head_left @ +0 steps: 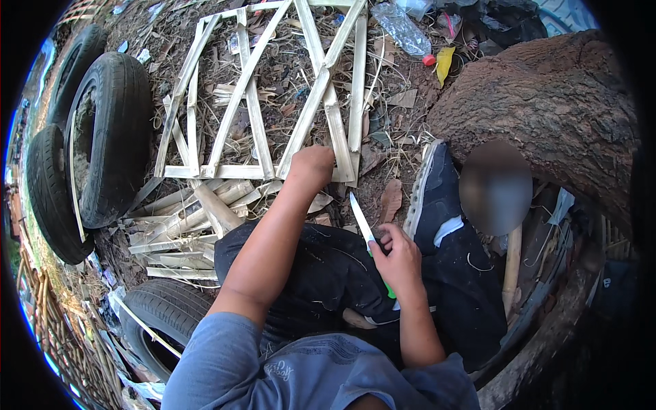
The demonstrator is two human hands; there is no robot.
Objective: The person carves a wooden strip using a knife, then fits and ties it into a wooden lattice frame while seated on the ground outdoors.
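A lattice of split bamboo strips [255, 126] lies on the ground ahead of me, its strips crossing diagonally. My left hand [313, 167] is closed on its near edge, where a flat strip runs across; the fingertips are hidden beneath the hand. In my right hand [398, 263] is a knife [361, 217] with a pale blade and a green handle. Its blade points forward and a little left, with the tip short of the lattice and apart from it. The handle passes under my palm, above my dark trousers [328, 266].
Split bamboo pieces [184, 225] are heaped left of my legs. Worn tyres [119, 140] stand at the left, and another tyre [167, 311] lies nearer me. A thick tree trunk [540, 102] fills the right. A clear plastic bottle [403, 31] lies at the far side.
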